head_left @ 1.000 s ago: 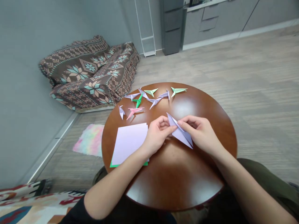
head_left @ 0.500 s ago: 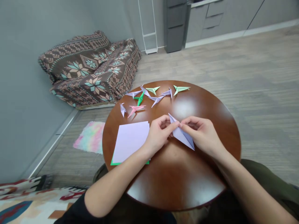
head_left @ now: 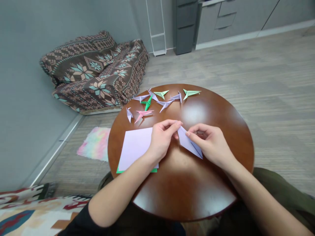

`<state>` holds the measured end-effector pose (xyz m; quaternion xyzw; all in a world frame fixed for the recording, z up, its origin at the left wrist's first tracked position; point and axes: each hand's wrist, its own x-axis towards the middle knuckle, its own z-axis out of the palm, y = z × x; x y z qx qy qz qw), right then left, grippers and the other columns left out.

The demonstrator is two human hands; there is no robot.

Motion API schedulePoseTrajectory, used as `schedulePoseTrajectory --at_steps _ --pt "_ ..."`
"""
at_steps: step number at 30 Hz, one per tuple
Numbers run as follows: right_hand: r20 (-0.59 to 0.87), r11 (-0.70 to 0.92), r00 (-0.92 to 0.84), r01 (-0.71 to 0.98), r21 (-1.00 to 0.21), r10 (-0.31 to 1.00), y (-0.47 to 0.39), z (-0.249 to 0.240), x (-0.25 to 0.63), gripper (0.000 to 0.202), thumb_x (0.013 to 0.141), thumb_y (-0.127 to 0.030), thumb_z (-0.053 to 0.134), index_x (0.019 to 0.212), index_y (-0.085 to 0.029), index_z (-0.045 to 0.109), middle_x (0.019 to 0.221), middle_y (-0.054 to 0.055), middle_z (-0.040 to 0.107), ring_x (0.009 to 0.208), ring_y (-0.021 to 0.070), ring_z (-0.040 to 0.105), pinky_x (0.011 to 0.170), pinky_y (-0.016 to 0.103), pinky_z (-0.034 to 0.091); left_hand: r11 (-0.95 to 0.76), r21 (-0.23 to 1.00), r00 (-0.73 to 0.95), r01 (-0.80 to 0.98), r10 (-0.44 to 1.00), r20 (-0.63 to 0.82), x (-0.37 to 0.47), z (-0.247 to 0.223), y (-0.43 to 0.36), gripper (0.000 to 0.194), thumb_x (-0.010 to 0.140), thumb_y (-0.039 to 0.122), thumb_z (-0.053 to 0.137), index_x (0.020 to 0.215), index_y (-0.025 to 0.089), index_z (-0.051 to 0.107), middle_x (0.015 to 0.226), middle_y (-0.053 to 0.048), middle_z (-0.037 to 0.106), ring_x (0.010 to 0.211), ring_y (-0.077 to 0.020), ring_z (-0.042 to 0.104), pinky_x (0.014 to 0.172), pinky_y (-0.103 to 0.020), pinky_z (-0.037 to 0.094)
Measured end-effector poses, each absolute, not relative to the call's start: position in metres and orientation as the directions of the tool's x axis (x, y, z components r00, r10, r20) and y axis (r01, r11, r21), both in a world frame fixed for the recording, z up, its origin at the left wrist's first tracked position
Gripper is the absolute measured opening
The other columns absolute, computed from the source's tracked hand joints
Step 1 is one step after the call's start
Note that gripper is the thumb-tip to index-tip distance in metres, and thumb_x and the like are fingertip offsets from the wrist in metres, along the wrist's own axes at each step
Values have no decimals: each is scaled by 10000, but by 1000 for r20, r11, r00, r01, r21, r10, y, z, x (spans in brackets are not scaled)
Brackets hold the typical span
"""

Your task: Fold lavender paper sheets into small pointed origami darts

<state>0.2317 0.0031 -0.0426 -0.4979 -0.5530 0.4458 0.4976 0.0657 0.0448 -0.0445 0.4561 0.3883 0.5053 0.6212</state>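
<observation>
A folded lavender sheet of origami paper (head_left: 189, 143) is held between my two hands above the round table. My left hand (head_left: 163, 136) pinches its upper corner between thumb and fingers. On its right edge my right hand (head_left: 211, 141) grips with the thumb on top and the fingers curled behind. The paper's lower corner points down and to the right, with a crease line showing near it. Beside my left hand lies a stack of square paper (head_left: 136, 147), lavender on top with green showing at the bottom edge.
Several folded paper cranes lie along the table's far left, among them a pink one (head_left: 144, 114), a dark green one (head_left: 147, 103) and a light green one (head_left: 191, 93). Beyond the brown table (head_left: 187, 186) stands a covered sofa (head_left: 98, 72); a fluffy rug (head_left: 94, 144) lies left.
My left hand has slid to the paper's upper corner, moving slightly left and up. My right thumb has come apart from the left one and stays on the paper's right edge.
</observation>
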Motion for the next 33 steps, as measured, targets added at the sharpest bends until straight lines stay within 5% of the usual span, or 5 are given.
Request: schedulePoseTrajectory --at_steps 5,8,14,24,33 --pt "76 77 -18 100 -992 997 3 -44 231 183 836 -321 764 763 -158 725 714 22 715 645 147 616 597 251 462 49 946 114 -319 993 -13 63 -38 47 296 812 433 803 852 143 760 754 -7 645 651 -81 566 573 -187 444" --pt "70 70 3 44 -997 998 5 -46 232 204 844 -355 772 789 -162 737 743 28 736 671 155 633 625 256 474 132 954 252 -268 966 -63 64 -36 43 358 783 438 835 956 143 730 827 -20 694 722 -107 629 666 -209 504" --pt "92 102 -99 99 -990 991 10 -43 248 235 907 -373 723 785 -174 751 730 27 729 679 157 638 671 270 492 90 987 346 -136 937 -38 64 -38 40 305 714 330 897 863 119 735 800 -41 756 710 -128 673 728 -236 526" --pt "99 110 -163 61 -992 982 10 -33 264 155 822 -343 830 797 -201 775 747 21 748 702 163 661 687 260 515 90 996 452 -7 889 -77 65 -34 33 243 686 275 909 837 124 792 776 -46 789 641 -125 664 611 -210 495" --pt "19 12 -178 -41 -999 984 10 -32 262 166 754 -305 889 780 -182 781 682 12 736 638 130 664 648 216 536 140 990 509 -36 855 -102 65 -32 32 210 704 249 899 841 129 793 818 -59 808 696 -137 714 659 -207 529"
